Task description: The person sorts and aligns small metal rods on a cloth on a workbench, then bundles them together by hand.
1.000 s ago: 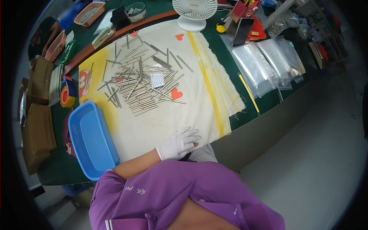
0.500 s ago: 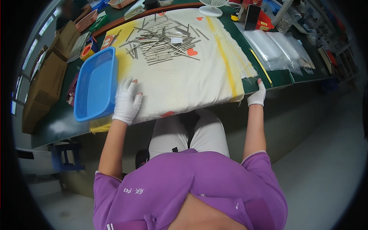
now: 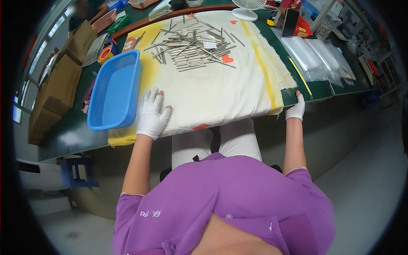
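Note:
My left hand (image 3: pixel 151 114), in a white glove with bare fingertips, lies flat with fingers spread on the front of a white and yellow cloth (image 3: pixel 204 97). Just left of it sits a blue plastic basket (image 3: pixel 115 91) with nothing inside. My right hand (image 3: pixel 296 109), gloved the same way, grips the front edge of the green table (image 3: pixel 290 98), beside the cloth's corner. One fingertip shows on top; its other fingers are hidden. Farther back on the cloth is a loose pile of thin metal rods (image 3: pixel 191 49), with a small white label (image 3: pixel 209 45) on it.
Clear plastic bags (image 3: pixel 312 57) and a yellow strip (image 3: pixel 300 77) lie on the right. A white fan (image 3: pixel 245 15) and a dark phone (image 3: pixel 290 22) stand behind. Cardboard boxes (image 3: pixel 57 91) and a tape roll (image 3: pixel 105 54) are at left. Another person (image 3: pixel 83 15) sits at far left.
The whole view has shifted, so table and hands appear farther right. My left hand's fingers are spread wider on the cloth. The rods and the basket keep their places on the table.

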